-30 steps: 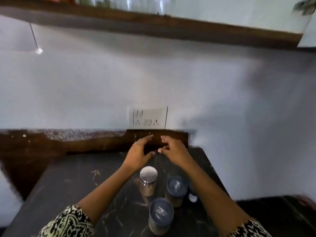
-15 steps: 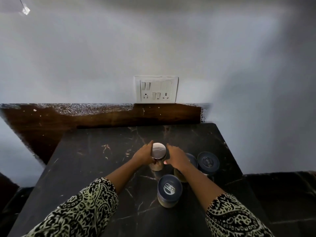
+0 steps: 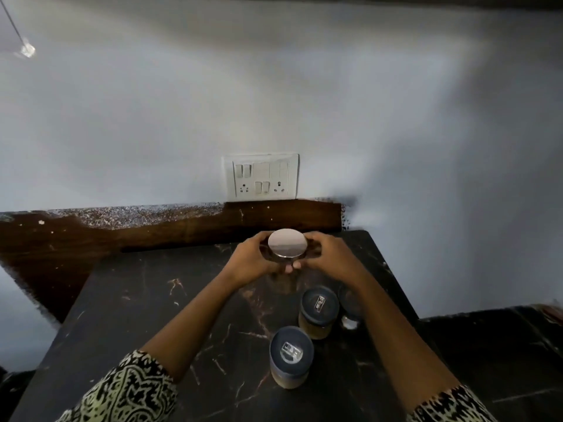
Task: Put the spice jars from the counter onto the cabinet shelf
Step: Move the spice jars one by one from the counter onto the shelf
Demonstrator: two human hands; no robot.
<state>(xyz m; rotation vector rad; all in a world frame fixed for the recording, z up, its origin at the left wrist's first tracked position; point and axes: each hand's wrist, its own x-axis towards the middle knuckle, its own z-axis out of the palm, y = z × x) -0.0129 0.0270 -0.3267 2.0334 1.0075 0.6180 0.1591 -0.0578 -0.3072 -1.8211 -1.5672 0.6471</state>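
A jar with a shiny silver lid [image 3: 287, 242] is held above the black marble counter [image 3: 146, 315], gripped from both sides. My left hand [image 3: 250, 263] wraps its left side and my right hand [image 3: 327, 256] its right side. Two jars with dark blue lids stand on the counter: one [image 3: 318, 312] under my right forearm's left edge, another [image 3: 291, 356] nearer to me. A third blue-lidded jar [image 3: 350, 306] is mostly hidden behind my right forearm. The cabinet shelf is out of view.
A white switch and socket panel [image 3: 262, 177] is on the grey wall behind the counter. A dark wooden backsplash [image 3: 170, 229] runs along the counter's far edge. The counter ends at the right near a lower dark surface [image 3: 493, 345].
Both hands closed around the silver-lidded jar and lifted it off the counter toward the wall. The camera tilted down, then up a little.
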